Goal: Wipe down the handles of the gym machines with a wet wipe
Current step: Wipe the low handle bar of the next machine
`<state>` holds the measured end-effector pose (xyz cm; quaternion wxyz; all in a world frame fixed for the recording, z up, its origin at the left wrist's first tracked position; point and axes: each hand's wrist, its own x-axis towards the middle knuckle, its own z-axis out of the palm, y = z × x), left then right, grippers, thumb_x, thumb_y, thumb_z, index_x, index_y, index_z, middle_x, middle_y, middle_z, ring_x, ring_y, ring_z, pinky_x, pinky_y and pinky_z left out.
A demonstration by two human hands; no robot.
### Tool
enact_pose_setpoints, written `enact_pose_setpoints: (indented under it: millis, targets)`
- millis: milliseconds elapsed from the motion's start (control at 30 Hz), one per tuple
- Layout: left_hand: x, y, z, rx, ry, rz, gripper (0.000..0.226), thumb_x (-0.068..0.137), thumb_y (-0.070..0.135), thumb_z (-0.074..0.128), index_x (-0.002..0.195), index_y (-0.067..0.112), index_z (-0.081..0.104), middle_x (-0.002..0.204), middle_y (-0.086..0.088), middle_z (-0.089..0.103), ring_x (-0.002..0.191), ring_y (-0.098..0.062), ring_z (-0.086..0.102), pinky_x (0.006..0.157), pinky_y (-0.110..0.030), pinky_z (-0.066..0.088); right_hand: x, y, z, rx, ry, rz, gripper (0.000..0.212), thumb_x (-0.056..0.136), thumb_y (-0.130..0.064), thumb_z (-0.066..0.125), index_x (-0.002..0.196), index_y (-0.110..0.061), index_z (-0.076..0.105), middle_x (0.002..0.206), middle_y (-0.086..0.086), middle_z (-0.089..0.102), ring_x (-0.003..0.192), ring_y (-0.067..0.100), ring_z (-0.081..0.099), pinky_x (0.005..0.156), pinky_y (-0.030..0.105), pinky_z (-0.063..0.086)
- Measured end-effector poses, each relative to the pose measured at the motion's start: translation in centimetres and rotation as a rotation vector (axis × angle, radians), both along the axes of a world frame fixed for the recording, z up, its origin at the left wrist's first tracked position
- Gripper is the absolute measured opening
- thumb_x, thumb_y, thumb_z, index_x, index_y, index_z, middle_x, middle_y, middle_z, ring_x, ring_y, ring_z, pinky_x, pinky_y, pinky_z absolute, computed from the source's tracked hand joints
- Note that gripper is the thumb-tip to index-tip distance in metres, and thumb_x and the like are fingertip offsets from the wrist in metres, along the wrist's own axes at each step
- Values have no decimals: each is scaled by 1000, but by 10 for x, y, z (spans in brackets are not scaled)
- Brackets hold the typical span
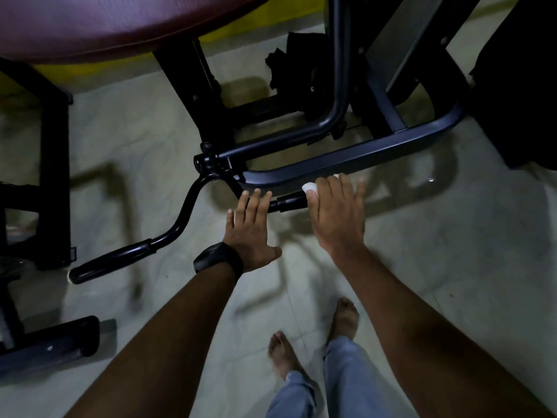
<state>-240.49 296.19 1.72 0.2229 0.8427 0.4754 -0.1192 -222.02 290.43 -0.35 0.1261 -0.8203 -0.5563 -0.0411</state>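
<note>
A black curved bar hangs in front of me, with a left handle grip (111,260) at lower left and a right handle grip (291,202) near the middle. My left hand (250,229), a black watch on its wrist, lies with straight fingers over the bar just left of the right grip. My right hand (339,214) covers the outer end of that grip. A white wet wipe (309,187) shows under its fingers, pressed against the grip. Most of the wipe is hidden by the hand.
The machine's dark tubular frame (331,164) runs just behind my hands. A maroon seat pad (114,22) is at the top left, black frame legs (54,182) on the left, a black foot bar (48,345) at lower left. My bare feet (313,342) stand on pale floor tiles.
</note>
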Motion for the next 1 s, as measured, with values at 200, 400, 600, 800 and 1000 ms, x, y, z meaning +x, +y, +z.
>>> enact_pose_setpoints:
  millis: [200, 400, 600, 800, 1000]
  targets:
    - [2, 1, 3, -7, 10, 2, 123, 77, 49, 73, 156, 27, -19, 165, 2, -21, 151, -22, -23, 122, -53, -1, -19, -29, -22, 76, -26, 50, 55, 108, -36, 31, 156, -9, 29, 163, 14, 23, 153, 30, 13, 122, 49, 18]
    - [2, -1, 3, -17, 11, 17, 123, 76, 47, 73, 156, 28, -19, 165, 3, -23, 150, -21, -25, 122, -52, -3, -28, -42, -26, 57, 18, -26, 69, 104, -41, 44, 157, -5, 19, 166, 14, 12, 154, 29, 8, 124, 46, 15]
    - [2, -1, 2, -8, 12, 19, 124, 75, 46, 74, 157, 27, -17, 165, 3, -21, 151, -20, -24, 122, -52, -2, -14, -22, -10, -5, 44, -96, 67, 105, -48, 34, 156, -6, 24, 164, 15, 19, 154, 27, 9, 122, 51, 18]
    - [3, -1, 2, -13, 11, 16, 123, 76, 46, 74, 157, 28, -17, 165, 3, -21, 151, -21, -24, 122, -52, -2, -8, -7, 3, 9, 1, -40, 51, 105, -47, 33, 127, -9, 59, 130, 15, 59, 135, 33, 45, 120, 55, 19]
    - [2, -1, 4, -29, 23, 11, 123, 76, 46, 74, 157, 27, -17, 165, 4, -22, 150, -20, -25, 123, -52, -2, -4, 11, 16, -133, 6, -4, 50, 104, -46, 25, 99, -16, 64, 97, 6, 65, 100, 25, 58, 117, 54, 24]
